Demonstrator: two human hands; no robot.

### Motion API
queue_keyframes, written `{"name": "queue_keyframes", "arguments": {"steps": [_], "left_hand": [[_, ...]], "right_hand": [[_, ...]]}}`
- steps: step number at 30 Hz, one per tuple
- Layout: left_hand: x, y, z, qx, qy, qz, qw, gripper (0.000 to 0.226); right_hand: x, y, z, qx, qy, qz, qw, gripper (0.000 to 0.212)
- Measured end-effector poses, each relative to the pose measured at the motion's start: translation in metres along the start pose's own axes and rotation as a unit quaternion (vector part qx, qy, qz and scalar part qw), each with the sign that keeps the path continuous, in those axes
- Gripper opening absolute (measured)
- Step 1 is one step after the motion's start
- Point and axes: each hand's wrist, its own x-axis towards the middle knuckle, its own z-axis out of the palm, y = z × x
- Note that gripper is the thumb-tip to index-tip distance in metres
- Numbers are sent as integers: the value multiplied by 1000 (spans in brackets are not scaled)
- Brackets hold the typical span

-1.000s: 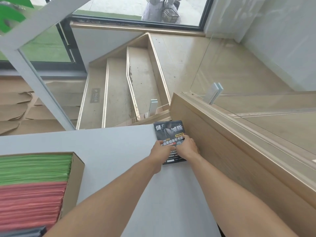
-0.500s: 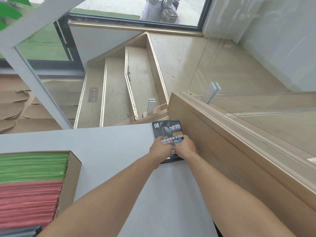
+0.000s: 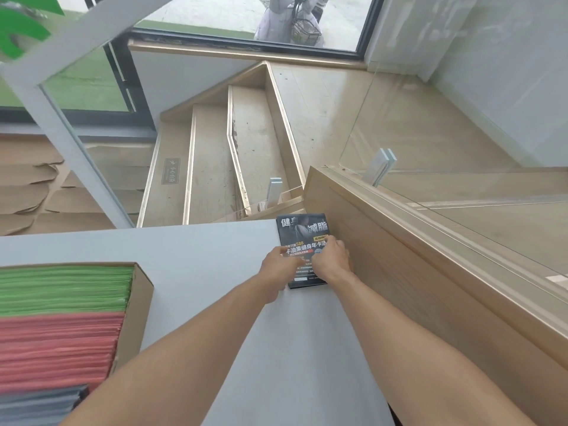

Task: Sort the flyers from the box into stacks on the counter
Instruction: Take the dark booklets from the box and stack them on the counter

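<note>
A cardboard box [image 3: 135,305] sits at the far left of a pale grey counter [image 3: 196,259], well to the left of both hands. It is packed with flyers on edge: a green band [image 3: 64,290] farthest from the person, a red band [image 3: 58,348] in the middle, a dark grey band [image 3: 40,404] nearest.

Two bare forearms reach forward across the counter. The left hand [image 3: 278,265] lies with its fingers stretched flat and pressing on the left part of a stack of black flyers [image 3: 302,232]; it is not gripping. Just to its right, touching the same stack, the right hand [image 3: 330,261] rests on the flyers' right side; its fingers bend down over the paper, but whether they pinch it cannot be told.

The black stack lies flat under both hands, its printed top extending beyond the fingertips, its right edge against a wooden ledge [image 3: 399,250]. Beyond the fingertips, wooden stairs [image 3: 246,149] descend.
</note>
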Motion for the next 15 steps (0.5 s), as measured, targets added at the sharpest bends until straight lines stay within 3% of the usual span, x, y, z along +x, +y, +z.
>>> {"name": "queue_keyframes", "arguments": {"steps": [3, 6, 8, 11, 15], "left_hand": [[-12, -12, -2, -50, 2, -13, 999, 42], [-22, -24, -4, -88, 0, 1, 996, 61], [-35, -28, -11, -93, 24, 24, 995, 61], [-63, -33, -32, -144, 111, 99, 978, 49], [-109, -48, -78, -195, 250, 201, 927, 45]], "right_hand": [[-18, -15, 0, -41, 29, -44, 998, 51], [-38, -35, -5, 18, 60, -118, 991, 50], [-51, -52, -7, 70, 80, -171, 980, 43], [-76, -81, 4, 167, 87, -241, 952, 29], [-129, -112, 39, 313, 41, -265, 911, 22]]}}
